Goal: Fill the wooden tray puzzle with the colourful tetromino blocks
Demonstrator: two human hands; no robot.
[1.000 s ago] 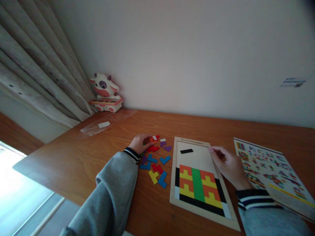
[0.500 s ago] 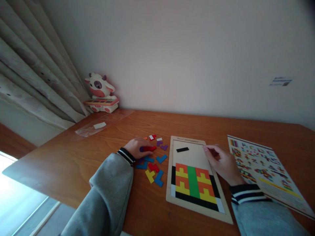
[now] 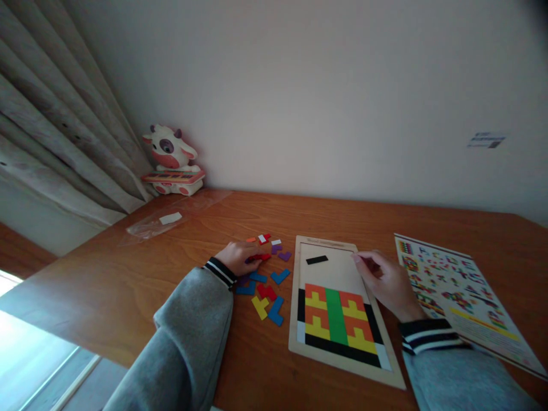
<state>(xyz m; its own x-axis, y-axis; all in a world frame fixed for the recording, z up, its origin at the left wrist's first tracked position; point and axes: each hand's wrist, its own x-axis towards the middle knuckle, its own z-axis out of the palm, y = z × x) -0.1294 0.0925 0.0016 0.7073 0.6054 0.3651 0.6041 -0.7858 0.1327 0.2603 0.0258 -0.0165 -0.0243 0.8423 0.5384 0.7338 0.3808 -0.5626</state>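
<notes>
My left hand is closed at the pile of puzzle pieces, with a red puzzle piece at its fingertips. Around it lie blue, purple, yellow and red pieces. My right hand rests over the right edge of the wooden puzzle board, thumb and finger pinched together near its upper corner; what they hold, if anything, is hidden. Green, orange, yellow, black and white pieces fill the board's lower part. A loose black bar lies tilted in its upper part.
A printed pattern sheet lies right of the board. At the back left stand a toy cow with a keyboard and, before it, a clear plastic bag with a white slip. A curtain hangs at the left.
The view has shifted slightly. A purple piece that showed beside the red one under my left fingers is now out of sight. My right hand stays at the board's edge.
</notes>
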